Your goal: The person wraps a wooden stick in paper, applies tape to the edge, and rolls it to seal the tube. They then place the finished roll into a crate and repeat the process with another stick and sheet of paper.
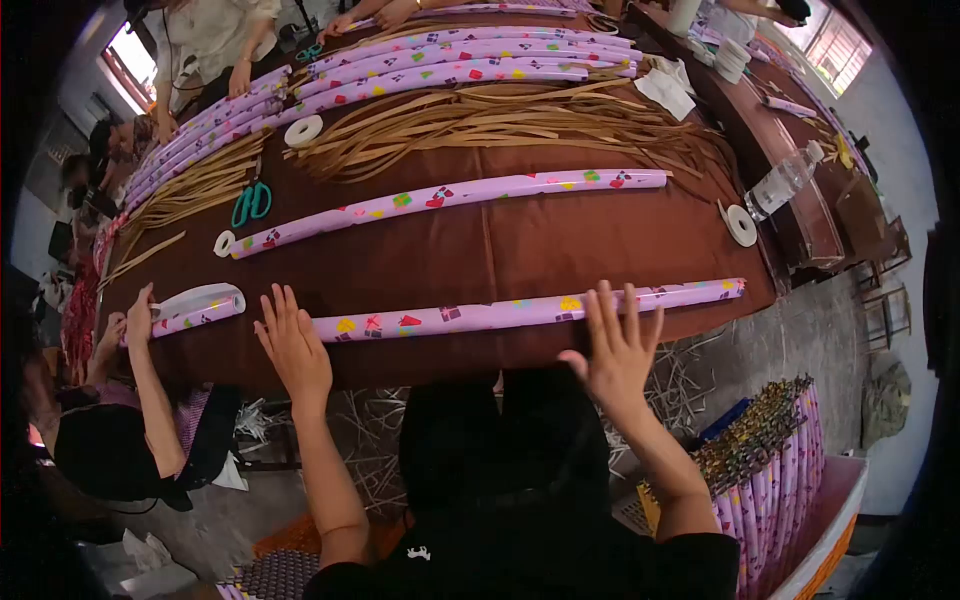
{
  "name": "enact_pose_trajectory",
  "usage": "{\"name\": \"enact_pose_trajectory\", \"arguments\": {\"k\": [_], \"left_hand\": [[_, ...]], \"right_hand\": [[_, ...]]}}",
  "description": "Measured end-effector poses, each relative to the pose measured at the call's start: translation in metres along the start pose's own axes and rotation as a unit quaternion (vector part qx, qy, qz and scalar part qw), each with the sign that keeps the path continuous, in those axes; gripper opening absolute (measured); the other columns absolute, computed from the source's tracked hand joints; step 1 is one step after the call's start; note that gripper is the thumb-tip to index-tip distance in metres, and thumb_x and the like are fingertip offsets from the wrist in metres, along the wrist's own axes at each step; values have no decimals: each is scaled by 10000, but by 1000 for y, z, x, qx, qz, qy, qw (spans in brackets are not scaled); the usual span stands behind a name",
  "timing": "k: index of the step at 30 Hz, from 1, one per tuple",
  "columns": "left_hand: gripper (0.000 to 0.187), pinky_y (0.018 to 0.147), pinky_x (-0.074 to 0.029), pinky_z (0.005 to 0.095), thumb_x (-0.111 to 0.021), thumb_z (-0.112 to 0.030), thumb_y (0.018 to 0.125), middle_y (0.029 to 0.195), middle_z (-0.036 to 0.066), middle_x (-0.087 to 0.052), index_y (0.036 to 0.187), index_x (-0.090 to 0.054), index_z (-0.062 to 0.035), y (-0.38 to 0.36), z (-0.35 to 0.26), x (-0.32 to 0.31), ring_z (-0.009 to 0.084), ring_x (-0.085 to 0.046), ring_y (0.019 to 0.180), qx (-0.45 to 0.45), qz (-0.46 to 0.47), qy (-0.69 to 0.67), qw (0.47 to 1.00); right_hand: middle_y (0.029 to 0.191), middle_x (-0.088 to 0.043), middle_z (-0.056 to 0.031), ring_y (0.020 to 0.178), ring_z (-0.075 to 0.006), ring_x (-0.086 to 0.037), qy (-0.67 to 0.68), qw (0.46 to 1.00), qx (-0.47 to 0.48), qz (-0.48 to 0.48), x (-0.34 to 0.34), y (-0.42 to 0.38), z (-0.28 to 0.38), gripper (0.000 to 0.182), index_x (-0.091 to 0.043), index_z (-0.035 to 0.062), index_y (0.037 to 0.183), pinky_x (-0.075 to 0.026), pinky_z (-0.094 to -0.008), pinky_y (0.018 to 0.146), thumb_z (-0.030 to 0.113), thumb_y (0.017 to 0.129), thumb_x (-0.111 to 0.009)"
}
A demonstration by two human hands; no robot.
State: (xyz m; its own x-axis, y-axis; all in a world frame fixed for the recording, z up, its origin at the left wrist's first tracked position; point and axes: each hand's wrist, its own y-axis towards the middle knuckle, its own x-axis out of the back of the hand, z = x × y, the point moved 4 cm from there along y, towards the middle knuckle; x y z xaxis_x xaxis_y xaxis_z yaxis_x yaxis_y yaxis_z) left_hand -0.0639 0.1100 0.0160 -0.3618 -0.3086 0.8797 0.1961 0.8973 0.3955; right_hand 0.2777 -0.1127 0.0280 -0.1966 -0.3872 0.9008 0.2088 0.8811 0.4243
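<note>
Hands (302,352) palm-down, wide apart, over lilac roll (450,319)

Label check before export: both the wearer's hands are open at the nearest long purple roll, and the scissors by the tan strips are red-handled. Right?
No: in the head view, the scissors are teal-handled, not red. The left hand and right hand are open at the nearest long purple roll.

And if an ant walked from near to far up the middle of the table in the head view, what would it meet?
Nearest purple roll, second purple roll, tan strips, bunch of purple rolls.
</note>
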Motion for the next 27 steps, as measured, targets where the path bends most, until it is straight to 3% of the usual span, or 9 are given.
{"name": "enact_pose_trajectory", "arguments": {"k": [3,9,11,13,14,17,19,20,27], "left_hand": [[488,1206,-84,476,-286,-278,1067,1571,110,-330,1476,-400,-36,1,1,-2,279,-212,1487,2,4,-5,1000],[482,1209,-96,450,-300,-282,1066,1552,117,-362,1459,-423,-33,3,3,-2,269,-241,1477,3,27,35,999],[446,1191,-120,531,-401,-274,1035,1518,118,-409,1410,-489,-49,3,0,2,291,-286,1454,-36,-13,134,990],[429,1153,-159,618,-538,-273,969,1496,124,-428,1363,-547,-106,4,-27,29,315,-328,1426,-111,-93,221,964],[441,1149,-173,616,-563,-288,951,1495,126,-427,1358,-552,-118,6,-37,34,316,-340,1415,-160,-63,168,971],[500,1110,-302,536,-623,-362,908,1379,148,-538,1348,-554,-134,-1,-65,30,336,-479,1301,-311,38,-50,948],[527,1049,-386,462,-659,-360,883,1262,136,-614,1342,-558,-122,-13,-78,12,328,-567,1186,-354,38,-91,930],[557,991,-431,412,-698,-335,854,1175,113,-645,1339,-555,-103,-16,-79,8,305,-605,1096,-366,37,-74,927],[565,999,-420,410,-707,-336,846,1183,109,-632,1335,-554,-98,-1,-76,1,282,-584,1111,-321,51,-36,945]], "right_hand": [[1532,-399,-82,1443,-319,-306,-103,991,-81,-13,4,-18,-72,824,-425,96,1468,-141,-578,1172,688,896,-400],[1575,-331,-74,1469,-297,-257,-244,936,-252,-25,-5,-41,-203,666,-393,87,1487,-112,-505,1200,505,976,-476],[1582,-317,-72,1476,-293,-241,-111,978,-144,-101,16,-25,-189,725,-365,89,1502,-121,-500,1200,563,961,-454],[1565,-333,-97,1466,-319,-249,-24,999,-24,7,29,-5,-154,765,-371,106,1497,-175,-506,1190,526,891,-575],[1541,-371,-113,1449,-335,-279,1,997,23,72,25,-2,-142,773,-388,108,1486,-196,-505,1186,491,861,-632],[1314,-539,-143,1260,-363,-451,91,993,10,68,14,-1,-143,602,-527,67,1338,-312,-507,1106,350,836,-700],[1157,-590,-149,1129,-362,-508,121,991,10,60,16,4,-146,463,-592,49,1224,-374,-510,1021,287,842,-699],[1157,-590,-149,1129,-362,-508,120,991,18,55,13,6,-149,463,-592,49,1224,-374,-510,1021,287,842,-699],[1231,-586,-137,1195,-345,-509,69,997,23,-6,10,38,-140,489,-591,66,1256,-355,-503,1065,281,835,-718]]}}
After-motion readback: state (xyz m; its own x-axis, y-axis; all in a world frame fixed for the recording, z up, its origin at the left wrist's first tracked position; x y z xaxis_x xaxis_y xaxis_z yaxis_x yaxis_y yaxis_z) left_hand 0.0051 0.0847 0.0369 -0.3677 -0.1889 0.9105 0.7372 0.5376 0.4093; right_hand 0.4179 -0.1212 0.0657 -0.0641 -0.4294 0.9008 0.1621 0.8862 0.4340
